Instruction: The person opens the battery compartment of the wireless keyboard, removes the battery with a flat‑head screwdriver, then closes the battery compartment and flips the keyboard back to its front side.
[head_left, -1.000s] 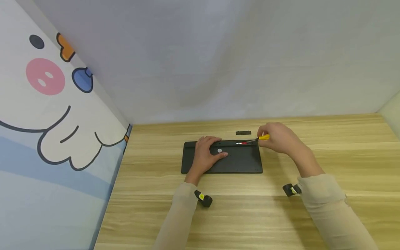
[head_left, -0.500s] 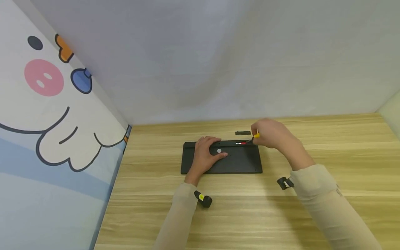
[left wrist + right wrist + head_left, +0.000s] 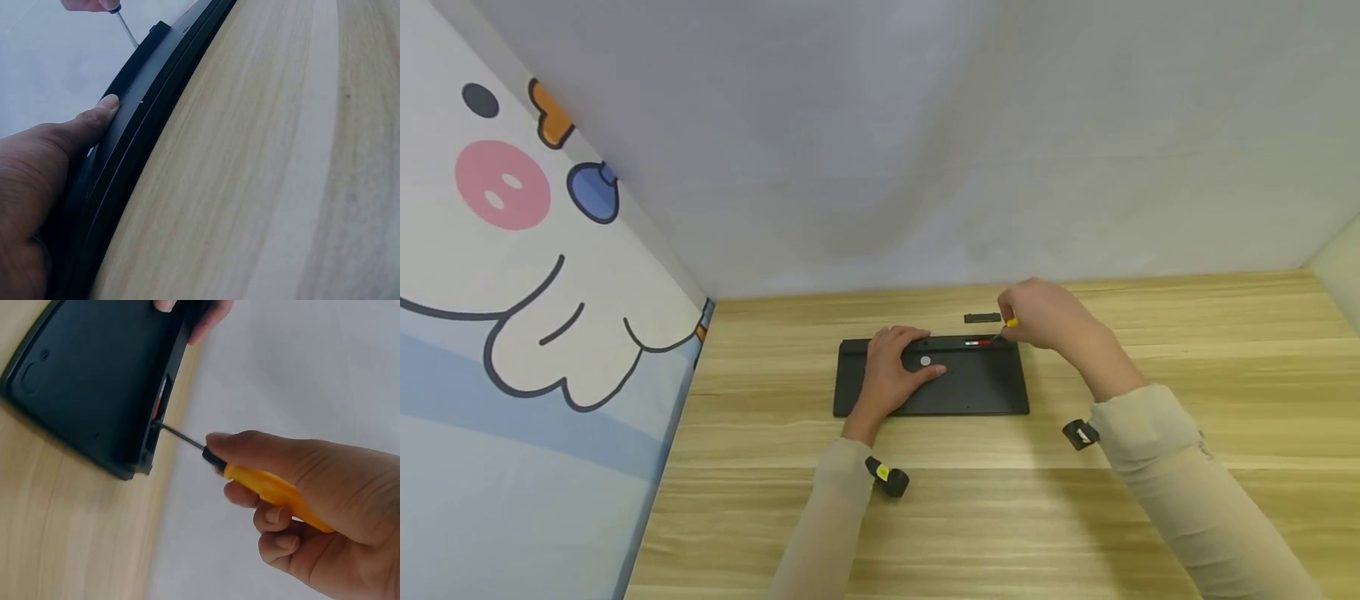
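A black keyboard (image 3: pixel 977 387) lies underside up on the wooden table. My left hand (image 3: pixel 891 367) holds it left of the middle, thumb on the flat underside and fingers over the raised back edge. My right hand (image 3: pixel 1041 312) grips a screwdriver (image 3: pixel 269 490) by its yellow handle, thumb along the top and fingers curled beneath. Its thin metal shaft slants to the end of an open battery slot in the raised edge, where a red-and-white battery (image 3: pixel 977 342) sits. The tip is at the battery's right end. A small black battery cover (image 3: pixel 982 317) lies behind the keyboard.
The wooden table (image 3: pixel 970 517) meets a pale wall (image 3: pixel 925 167) behind the keyboard. A panel with cartoon pictures (image 3: pixel 550 292) stands along the left side. Each wrist bears a small black camera.
My right hand has moved left and slightly away with the screwdriver, whose shaft now stands steeper at the battery's end. My left hand and the keyboard stay in place.
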Action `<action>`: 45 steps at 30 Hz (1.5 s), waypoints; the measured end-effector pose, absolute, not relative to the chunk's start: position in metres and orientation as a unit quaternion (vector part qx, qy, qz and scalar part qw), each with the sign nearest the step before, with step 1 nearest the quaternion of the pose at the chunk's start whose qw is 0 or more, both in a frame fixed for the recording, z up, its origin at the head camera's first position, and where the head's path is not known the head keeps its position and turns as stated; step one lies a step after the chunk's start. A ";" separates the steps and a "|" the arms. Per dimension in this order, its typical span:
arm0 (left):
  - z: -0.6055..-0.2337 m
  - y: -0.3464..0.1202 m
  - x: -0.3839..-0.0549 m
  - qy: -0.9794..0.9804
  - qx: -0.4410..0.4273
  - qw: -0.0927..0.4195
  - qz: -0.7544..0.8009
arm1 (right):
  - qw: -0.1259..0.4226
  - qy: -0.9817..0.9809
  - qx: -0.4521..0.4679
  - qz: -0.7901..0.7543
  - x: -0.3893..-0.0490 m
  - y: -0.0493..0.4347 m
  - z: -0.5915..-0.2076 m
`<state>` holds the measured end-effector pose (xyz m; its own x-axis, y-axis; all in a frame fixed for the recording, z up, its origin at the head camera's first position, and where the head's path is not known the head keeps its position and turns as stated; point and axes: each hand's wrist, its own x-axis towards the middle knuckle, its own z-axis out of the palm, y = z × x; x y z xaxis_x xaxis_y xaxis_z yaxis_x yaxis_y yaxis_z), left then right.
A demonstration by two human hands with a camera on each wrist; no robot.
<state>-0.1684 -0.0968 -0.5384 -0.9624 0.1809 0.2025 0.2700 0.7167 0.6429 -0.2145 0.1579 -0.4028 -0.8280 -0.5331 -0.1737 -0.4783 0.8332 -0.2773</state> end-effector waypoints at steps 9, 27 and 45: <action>-0.539 -0.099 -0.168 -0.920 -0.127 0.068 -0.366 | 0.118 0.942 -0.270 -0.160 -0.218 0.176 -0.421; -0.540 -0.099 -0.169 -0.920 -0.123 0.067 -0.366 | 0.116 0.914 -0.234 -0.309 -0.226 0.217 -0.474; -0.539 -0.099 -0.169 -0.922 -0.120 0.069 -0.362 | 0.133 0.902 -0.207 -0.354 -0.224 0.226 -0.490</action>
<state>-0.1688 -0.0993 -0.5389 -0.9615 0.1722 0.2141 0.2718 0.7090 0.6507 -0.2240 0.2260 -0.4897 -0.8786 -0.4684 -0.0931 -0.2797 0.6628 -0.6946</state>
